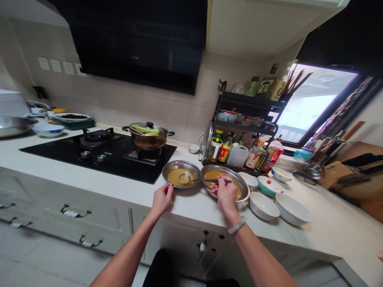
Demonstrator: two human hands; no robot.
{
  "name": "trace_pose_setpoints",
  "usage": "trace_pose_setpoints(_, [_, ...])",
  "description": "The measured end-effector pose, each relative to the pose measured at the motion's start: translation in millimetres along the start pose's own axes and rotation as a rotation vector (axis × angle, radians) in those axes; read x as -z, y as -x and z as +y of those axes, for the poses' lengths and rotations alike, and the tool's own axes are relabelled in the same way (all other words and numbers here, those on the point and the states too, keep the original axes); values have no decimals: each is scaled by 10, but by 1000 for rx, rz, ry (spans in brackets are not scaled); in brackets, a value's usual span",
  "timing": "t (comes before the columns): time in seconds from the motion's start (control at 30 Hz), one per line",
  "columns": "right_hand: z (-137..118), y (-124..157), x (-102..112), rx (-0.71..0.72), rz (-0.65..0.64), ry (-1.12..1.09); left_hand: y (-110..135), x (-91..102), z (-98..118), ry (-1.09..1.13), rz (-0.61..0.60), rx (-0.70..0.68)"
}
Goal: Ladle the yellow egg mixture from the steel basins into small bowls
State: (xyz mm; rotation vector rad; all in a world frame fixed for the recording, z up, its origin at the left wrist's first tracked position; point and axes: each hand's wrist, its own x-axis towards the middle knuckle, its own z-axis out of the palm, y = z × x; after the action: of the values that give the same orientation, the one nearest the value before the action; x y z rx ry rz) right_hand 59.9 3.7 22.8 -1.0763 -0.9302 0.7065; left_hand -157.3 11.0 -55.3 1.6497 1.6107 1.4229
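Note:
My right hand [224,194] is closed round the dark handle of a ladle [185,179]. The ladle's bowl sits in yellowish liquid inside the smaller metal bowl [196,169]. At that bowl's near rim, my left hand [163,198] is closed, with thumb and fingers pinching the edge. The larger metal bowl [245,187], also with yellowish liquid in it, stands just to the right under my right hand and the ladle handle. Both metal bowls rest on the white counter.
Several bowls stand to the right, including a white bowl [265,207] and a green one [269,185]. Behind them is a black rack [248,126] with bottles. A lidded pot [149,139] sits on the black stove [131,169]. Knives and a cutting board [366,183] are far right.

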Motion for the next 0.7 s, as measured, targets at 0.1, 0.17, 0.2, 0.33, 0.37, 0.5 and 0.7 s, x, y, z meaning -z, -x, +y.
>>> trace_pose_setpoints(0.1, [-87, -1, 20, -1, 24, -40, -7, -2, -11, -7, -1, 2])
trace_pose_setpoints(0.17, [-148, -7, 46, -6, 55, -66, -12, -4, -19, -9, -1, 4])
trace_pose_setpoints(0.2, [-178, -12, 68, -9, 71, -78, -14, -5, -23, -9, -3, 3])
trace_pose_setpoints(0.33, [-292, -69, 215, 1, 93, -114, -15, -13, -29, -15, 1, -5])
trace_pose_setpoints(0.37, [-320, -94, 266, 8, 102, -117, -14, -14, -29, -15, 4, -5])
trace_pose_setpoints(0.5, [-415, -229, 501, 58, 180, -96, -8, -16, -27, -10, 8, -5])
trace_pose_setpoints(0.7, [-435, -319, 837, 252, 237, 149, -8, -12, -26, -22, 5, -8])
